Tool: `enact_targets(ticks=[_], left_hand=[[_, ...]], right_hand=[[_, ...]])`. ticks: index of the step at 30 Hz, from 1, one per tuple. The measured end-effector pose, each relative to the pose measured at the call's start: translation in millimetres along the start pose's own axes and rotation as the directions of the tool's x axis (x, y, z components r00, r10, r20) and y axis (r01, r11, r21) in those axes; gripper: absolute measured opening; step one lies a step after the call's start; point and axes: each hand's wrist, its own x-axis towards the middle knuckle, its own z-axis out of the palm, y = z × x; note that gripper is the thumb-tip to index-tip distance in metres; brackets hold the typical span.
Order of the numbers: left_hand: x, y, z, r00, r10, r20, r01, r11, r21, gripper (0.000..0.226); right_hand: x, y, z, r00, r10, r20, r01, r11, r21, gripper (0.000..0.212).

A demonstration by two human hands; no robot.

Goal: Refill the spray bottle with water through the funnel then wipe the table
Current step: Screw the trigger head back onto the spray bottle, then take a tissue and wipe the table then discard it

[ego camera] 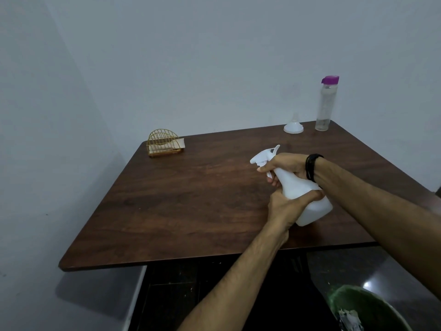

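Over the right side of the wooden table [181,201], the left hand [286,206] grips the white spray bottle [303,199] round its body while the right hand [286,167] clasps its trigger head, with the funnel [293,126] and water bottle [324,106] at the table's far edge.

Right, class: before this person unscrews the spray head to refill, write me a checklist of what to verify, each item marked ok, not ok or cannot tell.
1. Left hand grips the body of the spray bottle: ok.
2. Right hand grips the spray head: ok.
3. Bottle upright: not ok, it is tilted.
4. Funnel on the table at the far edge, wide end down: ok.
5. Water bottle beside the funnel, purple cap on: ok.
6. Water level enough: cannot tell.
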Motion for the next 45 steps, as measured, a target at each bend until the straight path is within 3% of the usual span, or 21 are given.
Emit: enact_targets(ticks=[3,7,12,14,17,21,23,25,27,30,32,38,45], left_hand=[[4.8,-2.4,0.2,1.0,0.004,-0.005,-0.003,1.0,0.024,0.068],[12.4,-0.9,-2.2,0.997,0.069,-0.025,-0.065,0.99,0.124,0.083],[35.0,25.5,-16.1,0.983,0.167,-0.082,-0.128,0.926,0.354,0.096],[53.3,35.6,-22.2,0.973,0.207,-0.106,-0.149,0.904,0.4,0.088],[95.3,45.0,-30.9,0.951,0.275,-0.142,-0.178,0.862,0.474,0.076],[170.9,42.3,-37.2,0.924,0.34,-0.173,-0.17,0.773,0.612,0.097],[194.7,49.7,-36.4,0.923,0.348,-0.165,-0.176,0.762,0.623,0.098],[216.3,57.6,-36.4,0.921,0.349,-0.171,-0.179,0.772,0.61,0.098],[244.0,58.1,-36.5,0.918,0.344,-0.196,-0.163,0.78,0.604,0.1],[282.1,56.2,-31.2,0.911,0.333,-0.243,-0.134,0.797,0.59,0.101],[306.2,55.7,-25.7,0.9,0.348,-0.262,-0.14,0.801,0.582,0.101],[359.8,58.9,-11.4,0.901,0.369,-0.229,-0.168,0.783,0.6,0.099],[391.0,62.6,-17.5,0.927,0.366,-0.086,-0.234,0.739,0.632,0.096]], right_hand=[[-3.3,-0.1,-0.3,1.0,-0.011,0.003,0.011,1.0,0.028,0.041],[-14.7,-1.6,-3.3,0.984,-0.175,0.021,0.174,0.982,0.07,0.039],[-14.9,4.3,-18.1,0.907,-0.349,-0.237,0.384,0.916,0.12,0.072],[-8.1,13.5,-22.8,0.899,-0.319,-0.301,0.343,0.939,0.03,0.082],[9.0,32.8,-24.5,0.903,-0.272,-0.333,0.292,0.956,0.012,0.075],[49.5,53.8,-35.4,0.901,-0.27,-0.339,0.292,0.956,0.015,0.077],[63.6,53.2,-45.5,0.891,-0.266,-0.367,0.28,0.96,-0.016,0.064],[80.1,56.4,-58.9,0.894,-0.291,-0.341,0.264,0.956,-0.125,0.05],[103.3,65.0,-73.0,0.912,-0.273,-0.307,0.181,0.938,-0.296,0.053],[139.6,73.7,-85.1,0.921,-0.263,-0.288,0.024,0.776,-0.63,0.065],[160.3,72.3,-90.2,0.922,-0.26,-0.286,-0.024,0.701,-0.712,0.072],[204.6,67.3,-107.9,0.896,-0.262,-0.357,-0.089,0.682,-0.725,0.085],[214.1,65.0,-109.8,0.872,-0.265,-0.412,-0.133,0.682,-0.719,0.087]])
